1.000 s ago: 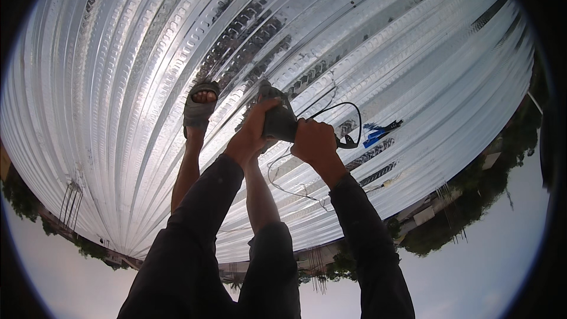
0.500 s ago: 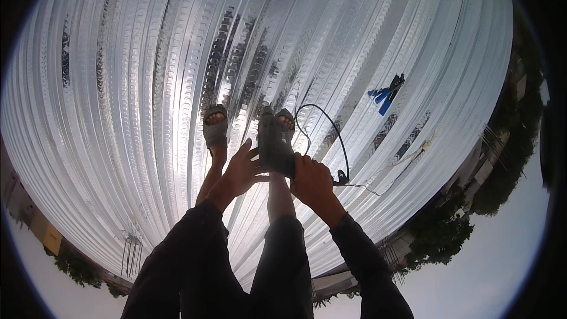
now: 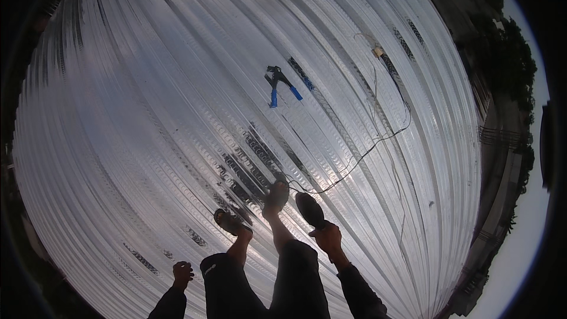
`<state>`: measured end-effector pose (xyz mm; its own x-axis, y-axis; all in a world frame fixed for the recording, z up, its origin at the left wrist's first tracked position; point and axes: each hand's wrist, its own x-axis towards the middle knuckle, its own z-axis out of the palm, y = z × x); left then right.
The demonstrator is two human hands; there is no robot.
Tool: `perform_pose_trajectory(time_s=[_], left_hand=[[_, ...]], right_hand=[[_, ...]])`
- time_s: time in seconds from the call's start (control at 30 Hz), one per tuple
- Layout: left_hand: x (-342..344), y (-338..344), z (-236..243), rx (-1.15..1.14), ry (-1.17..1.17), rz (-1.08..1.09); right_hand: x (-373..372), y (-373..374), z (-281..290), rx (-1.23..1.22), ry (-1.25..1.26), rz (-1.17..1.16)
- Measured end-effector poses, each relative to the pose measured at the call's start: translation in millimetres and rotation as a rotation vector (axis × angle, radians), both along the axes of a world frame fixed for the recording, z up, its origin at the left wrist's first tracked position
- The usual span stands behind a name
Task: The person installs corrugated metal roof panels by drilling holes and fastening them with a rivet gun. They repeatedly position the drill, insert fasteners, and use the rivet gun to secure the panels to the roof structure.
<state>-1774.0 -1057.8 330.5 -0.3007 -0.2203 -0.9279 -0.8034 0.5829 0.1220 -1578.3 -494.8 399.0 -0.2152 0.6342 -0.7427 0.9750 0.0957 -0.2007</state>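
My right hand (image 3: 328,239) grips a dark, oval-ended tool (image 3: 309,210) and holds it up beside my right foot (image 3: 276,196). A dark cord (image 3: 354,168) passes close by the tool; where it joins is unclear. At the lower left, my left hand (image 3: 183,274) hangs away from the tool, fingers half bent and slightly apart, with nothing visible in them. Further ahead on the ribbed metal sheets (image 3: 195,100) lies a plier-like hand tool (image 3: 282,86) with two spread blue handles.
Both feet stand on the shiny ribbed metal; my left foot (image 3: 232,223) wears a sandal. The cord loops to the right, near a small tan piece (image 3: 377,52) and thin wires. Past the metal's right edge are trees (image 3: 508,53) and rooftops.
My left hand has left the dark tool and dropped to the lower left. My right hand keeps the tool, turned to a different side. The view has swung right, so the blue-handled tool appears nearer the middle.
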Motion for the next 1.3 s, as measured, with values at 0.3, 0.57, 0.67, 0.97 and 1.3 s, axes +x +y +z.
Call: perform_pose_trajectory(time_s=[0.3, 0.57, 0.67, 0.97, 1.3], left_hand=[[8.2, 247.1, -3.5, -0.065, 0.424, -1.034], [-35.9, 436.1, 74.0, 0.316, -0.065, -0.381], [-73.7, 449.1, 75.9, 0.265, -0.087, -0.377], [-196.0, 533.2, 55.9, 0.232, -0.059, -0.296], [-278.9, 772.8, 38.2, 0.218, 0.011, -0.491]], right_hand=[[172.4, 58.7, 0.2, -0.013, 0.017, -0.632], [258.2, 63.2, 12.4, 0.011, -0.136, -0.321], [249.7, 70.3, 5.3, -0.157, -0.176, -0.678], [169.4, 173.1, 32.6, -0.329, -0.264, -0.972], [99.9, 364.6, 28.1, 0.020, -0.071, -0.781]])
